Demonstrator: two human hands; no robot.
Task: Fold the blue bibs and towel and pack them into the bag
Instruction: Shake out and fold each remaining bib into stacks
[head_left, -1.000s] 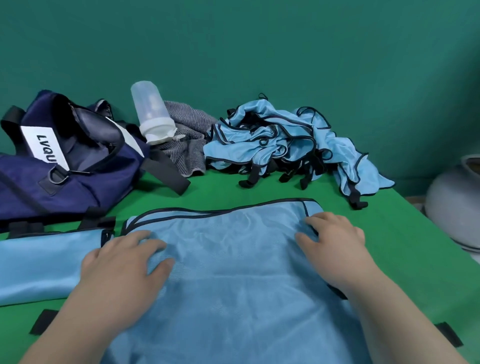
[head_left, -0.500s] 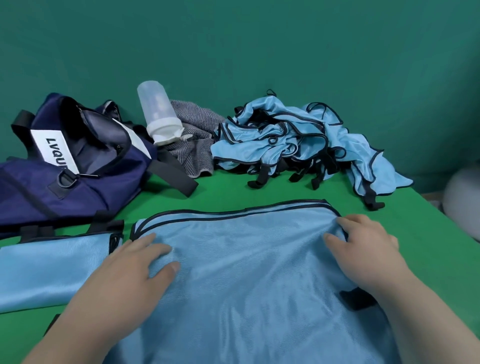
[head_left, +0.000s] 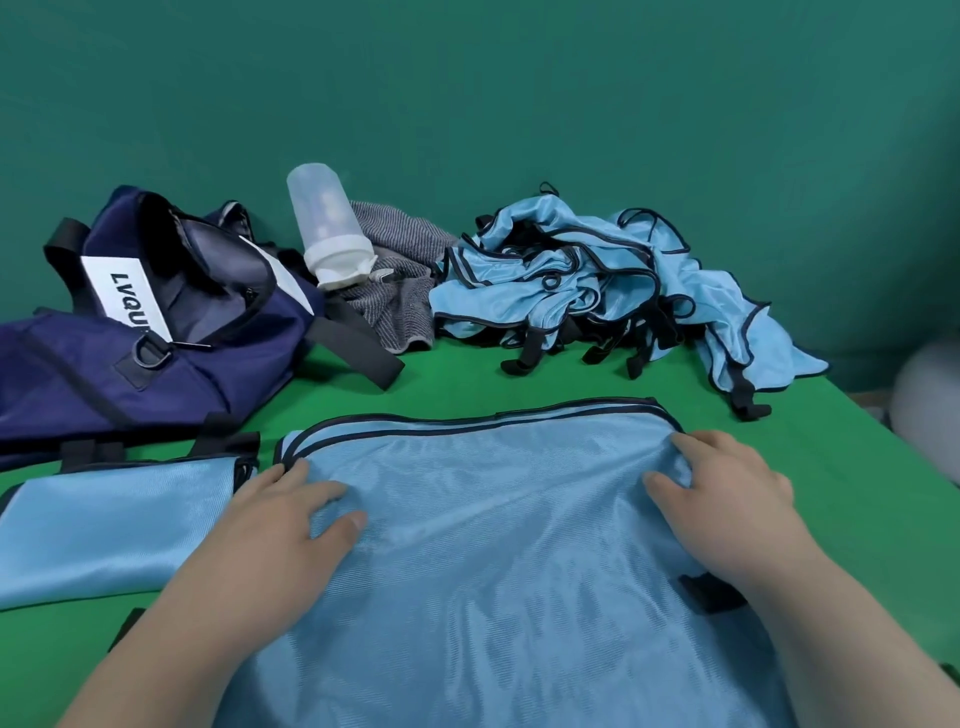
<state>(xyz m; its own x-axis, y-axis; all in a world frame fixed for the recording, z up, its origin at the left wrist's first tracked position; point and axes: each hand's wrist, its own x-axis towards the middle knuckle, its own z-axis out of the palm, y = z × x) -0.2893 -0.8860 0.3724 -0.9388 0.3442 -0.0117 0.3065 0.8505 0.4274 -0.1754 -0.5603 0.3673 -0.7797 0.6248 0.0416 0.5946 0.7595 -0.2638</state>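
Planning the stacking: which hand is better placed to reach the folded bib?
Probably left: the left hand rests beside the folded bib; the right hand lies on the spread bib at its right corner.

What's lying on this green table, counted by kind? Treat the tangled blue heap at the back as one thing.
Navy bag: 1
Clear bottle: 1
Grey towel: 1
Flat blue bibs: 2 (spread bib, folded bib)
Tangled bib heap: 1, number of bibs inside cannot be told
Total: 6

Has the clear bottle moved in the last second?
No. The bottle still leans on the grey towel beside the navy bag; everything shifted alike in frame, so only the camera moved.
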